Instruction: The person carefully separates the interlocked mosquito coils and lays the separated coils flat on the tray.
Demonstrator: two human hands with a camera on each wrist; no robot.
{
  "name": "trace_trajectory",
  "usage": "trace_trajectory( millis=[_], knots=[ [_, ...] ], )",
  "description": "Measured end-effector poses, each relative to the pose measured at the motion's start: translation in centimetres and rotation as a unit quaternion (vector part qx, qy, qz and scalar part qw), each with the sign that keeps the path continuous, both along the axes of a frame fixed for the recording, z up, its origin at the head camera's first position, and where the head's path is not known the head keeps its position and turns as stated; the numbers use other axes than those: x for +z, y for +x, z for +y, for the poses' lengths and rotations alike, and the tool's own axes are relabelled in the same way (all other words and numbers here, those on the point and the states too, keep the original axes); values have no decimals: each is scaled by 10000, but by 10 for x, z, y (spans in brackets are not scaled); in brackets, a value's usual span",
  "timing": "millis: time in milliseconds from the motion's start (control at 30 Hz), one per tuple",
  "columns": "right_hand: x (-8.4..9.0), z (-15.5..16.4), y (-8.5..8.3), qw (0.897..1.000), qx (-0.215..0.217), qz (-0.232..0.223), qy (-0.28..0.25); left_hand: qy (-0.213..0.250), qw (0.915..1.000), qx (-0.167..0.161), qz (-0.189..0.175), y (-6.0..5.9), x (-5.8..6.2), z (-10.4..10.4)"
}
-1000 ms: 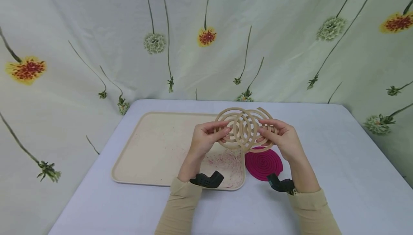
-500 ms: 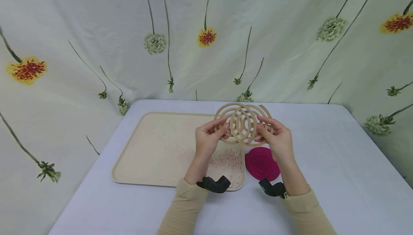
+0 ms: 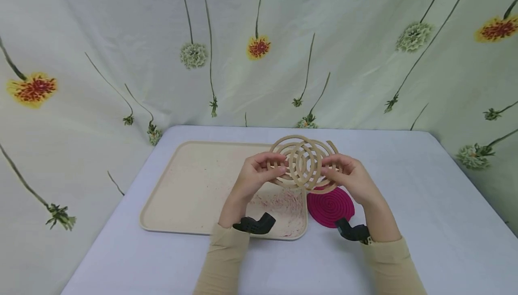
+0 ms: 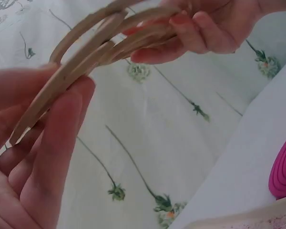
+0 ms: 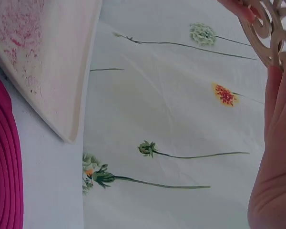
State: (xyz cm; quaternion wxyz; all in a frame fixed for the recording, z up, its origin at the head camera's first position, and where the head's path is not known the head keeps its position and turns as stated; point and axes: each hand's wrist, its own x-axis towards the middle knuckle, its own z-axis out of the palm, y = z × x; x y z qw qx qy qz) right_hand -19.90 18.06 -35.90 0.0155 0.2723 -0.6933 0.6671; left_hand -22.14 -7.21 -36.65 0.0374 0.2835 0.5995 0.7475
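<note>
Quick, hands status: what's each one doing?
Left hand: pinches the beige interlocked spiral coils.
Right hand: pinches the same coils' other side.

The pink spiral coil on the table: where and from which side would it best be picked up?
Probably at its bare right or near outer edge. The pink spiral coil lies flat on the table, with the tray close on its left and both hands, left hand and right hand, holding the tan coils above its far side. A flat disc gives only its rim to pinch.
</note>
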Motion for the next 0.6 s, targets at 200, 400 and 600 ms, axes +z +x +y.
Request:
trace_trajectory(
  millis=[200, 400, 600],
  knots=[
    [0, 7, 1, 9952, 475, -167, 837, -683, 9931, -925, 222, -1, -1, -11],
    [2, 1, 2, 9947, -77, -155, 1013, -715, 9961, -488, 176, -2, -1, -9],
    [2, -7, 3, 9933, -668, -376, 870, -491, 9988, 45, 33, 0, 1, -2]
  ],
)
